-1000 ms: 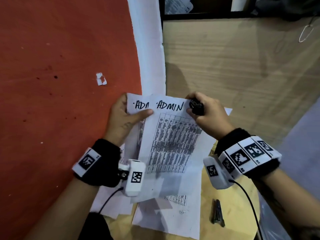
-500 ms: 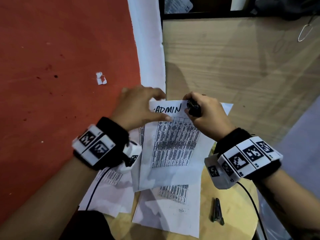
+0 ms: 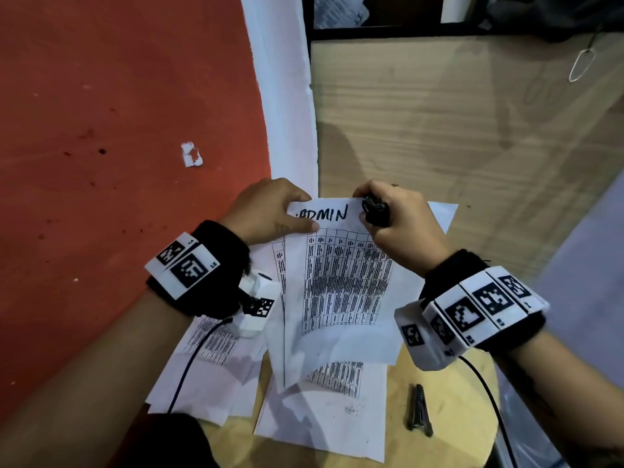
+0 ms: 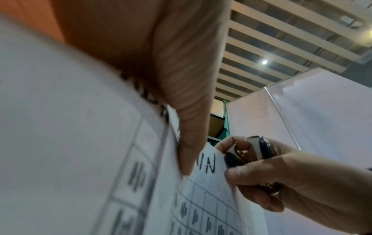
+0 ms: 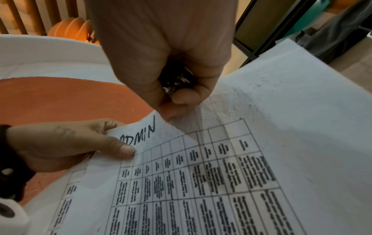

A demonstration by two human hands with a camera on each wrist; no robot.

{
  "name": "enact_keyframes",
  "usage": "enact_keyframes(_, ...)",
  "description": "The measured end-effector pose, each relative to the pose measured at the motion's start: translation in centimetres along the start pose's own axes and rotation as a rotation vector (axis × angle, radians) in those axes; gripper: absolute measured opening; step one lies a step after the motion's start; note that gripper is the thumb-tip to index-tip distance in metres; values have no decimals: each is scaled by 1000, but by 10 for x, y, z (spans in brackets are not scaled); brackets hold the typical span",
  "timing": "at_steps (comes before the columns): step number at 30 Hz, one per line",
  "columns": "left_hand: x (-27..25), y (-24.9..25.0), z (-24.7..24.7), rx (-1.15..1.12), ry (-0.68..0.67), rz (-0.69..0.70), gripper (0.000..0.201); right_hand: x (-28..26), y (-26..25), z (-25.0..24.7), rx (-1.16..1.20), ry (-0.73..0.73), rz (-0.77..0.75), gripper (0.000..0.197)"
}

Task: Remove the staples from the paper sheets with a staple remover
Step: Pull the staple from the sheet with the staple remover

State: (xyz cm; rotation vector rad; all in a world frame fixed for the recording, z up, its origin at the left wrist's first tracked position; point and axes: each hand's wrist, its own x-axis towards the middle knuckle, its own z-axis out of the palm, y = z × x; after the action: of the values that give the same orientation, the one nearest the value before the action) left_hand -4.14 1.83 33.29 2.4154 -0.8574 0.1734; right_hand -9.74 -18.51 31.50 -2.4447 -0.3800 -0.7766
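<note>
Working the top edge of the stapled sheets (image 3: 341,282), lifted off the tabletop (image 3: 449,434), our left hand (image 3: 270,211) pinches their corner while our right hand (image 3: 398,224) clenches the staple remover (image 3: 375,211); next, probably, bite and pull the staple.

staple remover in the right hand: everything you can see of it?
The staple remover is small, with glossy black grips and silver metal inside. The right hand curls round it, thumb and fingers squeezing. It sits at the top right corner of the ADMIN sheet. Its tips and any staple are hidden.
</note>
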Motion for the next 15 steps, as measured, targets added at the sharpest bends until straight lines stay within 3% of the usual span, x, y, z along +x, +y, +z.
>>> enact_keyframes(4, 0, 1, 2, -47, 52, 1, 17, 2, 0, -3, 55, -7, 5, 27)
enact_keyframes(8, 0, 0, 5, -74, 78, 42, 33, 2, -2, -5, 73, 14, 7, 20)
enact_keyframes(12, 2, 5, 2, -56, 40, 89, 15, 2, -6, -1, 23, 95, 4, 28)
enact_keyframes(15, 5, 9, 4, -122, 9, 140, 31, 1, -10, 2, -10, 135, 4, 32)
